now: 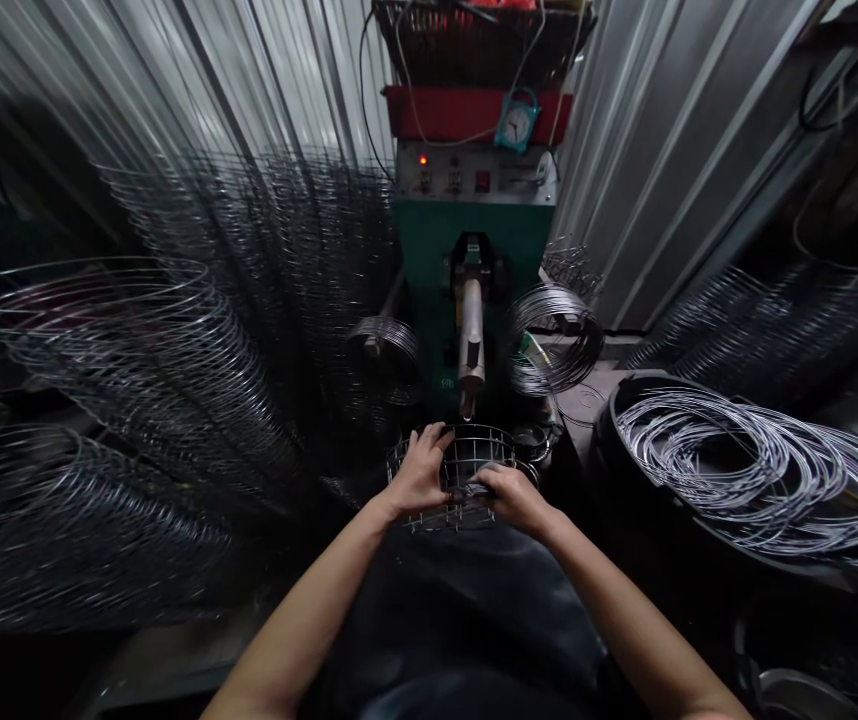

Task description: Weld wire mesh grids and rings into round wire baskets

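A round wire cage (466, 452) made of crossed thin rods sits in front of me, just below the green welding machine (474, 260) and its hanging electrode arm (471, 345). My left hand (420, 470) wraps over the cage's left rim, fingers curled on the wire. My right hand (511, 495) grips the near right rim, pinching a wire ring against the frame. Both forearms reach in from the bottom of the view.
Big stacks of wire rings (136, 340) crowd the left side. A dark tub with loose wire hoops (759, 460) stands on the right. Smaller ring bundles (556, 335) hang beside the machine. A small blue clock (517, 122) sits on a red tray above; corrugated metal walls stand behind.
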`<state>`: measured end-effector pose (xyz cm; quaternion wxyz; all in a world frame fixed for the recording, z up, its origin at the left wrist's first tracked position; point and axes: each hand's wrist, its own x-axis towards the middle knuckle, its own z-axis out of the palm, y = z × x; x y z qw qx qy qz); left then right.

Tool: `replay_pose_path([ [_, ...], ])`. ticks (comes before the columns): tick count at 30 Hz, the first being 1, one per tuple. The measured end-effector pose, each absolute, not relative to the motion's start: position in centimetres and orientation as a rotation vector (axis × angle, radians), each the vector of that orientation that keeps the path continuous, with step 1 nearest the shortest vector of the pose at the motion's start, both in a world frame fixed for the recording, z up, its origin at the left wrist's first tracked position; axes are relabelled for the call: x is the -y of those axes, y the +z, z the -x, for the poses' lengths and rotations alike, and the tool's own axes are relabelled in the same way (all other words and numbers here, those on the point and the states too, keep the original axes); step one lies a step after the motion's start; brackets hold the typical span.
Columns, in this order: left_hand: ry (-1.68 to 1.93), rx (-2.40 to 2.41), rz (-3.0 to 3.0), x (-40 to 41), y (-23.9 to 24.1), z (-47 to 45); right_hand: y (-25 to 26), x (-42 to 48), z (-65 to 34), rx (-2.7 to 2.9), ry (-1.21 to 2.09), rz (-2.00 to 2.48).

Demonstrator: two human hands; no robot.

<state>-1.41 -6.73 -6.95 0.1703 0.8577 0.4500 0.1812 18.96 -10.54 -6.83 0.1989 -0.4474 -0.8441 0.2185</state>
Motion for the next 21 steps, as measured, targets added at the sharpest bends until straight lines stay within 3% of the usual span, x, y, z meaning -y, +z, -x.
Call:
replay_pose_path([
  [21,0.572,-1.309,-2.355,2.8,-8.1,1.5,-6.3,7.3,-18.5,2.359,0.434,1.323],
])
